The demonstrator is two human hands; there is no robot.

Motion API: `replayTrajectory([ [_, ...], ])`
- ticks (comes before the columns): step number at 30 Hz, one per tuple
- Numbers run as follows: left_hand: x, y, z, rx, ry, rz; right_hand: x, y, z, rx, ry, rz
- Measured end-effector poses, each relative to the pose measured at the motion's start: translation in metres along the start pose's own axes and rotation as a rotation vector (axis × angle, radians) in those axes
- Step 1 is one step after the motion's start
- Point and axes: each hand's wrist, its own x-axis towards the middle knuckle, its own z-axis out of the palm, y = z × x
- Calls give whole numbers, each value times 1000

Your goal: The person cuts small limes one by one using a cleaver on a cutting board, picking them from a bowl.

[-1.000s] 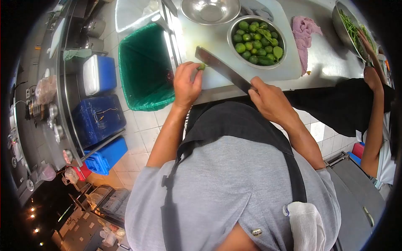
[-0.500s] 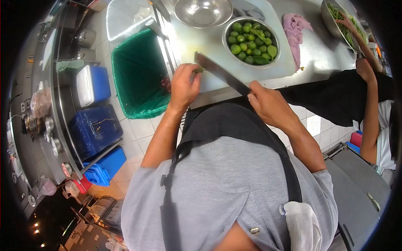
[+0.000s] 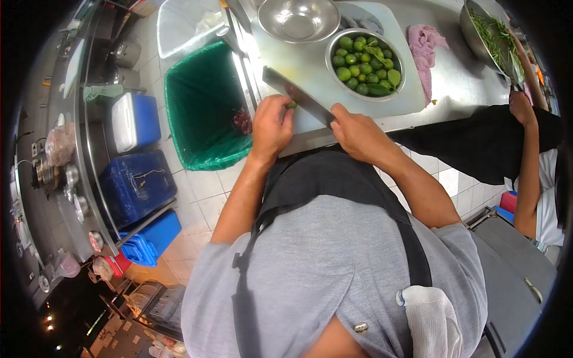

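My left hand [image 3: 272,126] pinches a small green lime [image 3: 291,105] over the front edge of the white cutting board [image 3: 310,122]. My right hand [image 3: 360,135] is closed round the handle of a large knife [image 3: 300,97]; its blade points up and left, right beside the lime. Whether the blade touches the lime I cannot tell. Behind my hands, a metal bowl of green limes [image 3: 364,64] with some leaves rests on the board. An empty metal bowl [image 3: 298,21] stands to its left.
A bin with a green liner [image 3: 200,113] stands left of the counter. On the right are a pink cloth [image 3: 425,53] and a co-worker's arm [image 3: 529,155] near a bowl of green beans [image 3: 486,39]. Blue coolers [image 3: 138,179] sit at far left.
My right hand and the knife have moved left, bringing the blade's side close to the lime. My left hand still pinches the lime and has shifted slightly to the right.
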Motion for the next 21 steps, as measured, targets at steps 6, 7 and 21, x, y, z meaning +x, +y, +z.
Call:
replayTrajectory([
  [6, 2, 2, -7, 20, 54, 25, -7, 14, -6, 2, 53, -16],
  [7, 14, 3, -15, 20, 114, 9, -11, 14, -6, 2, 66, -9],
  [21, 173, 88, 22, 467, -733, 217, -20, 12, -13, 63, 5, 38],
])
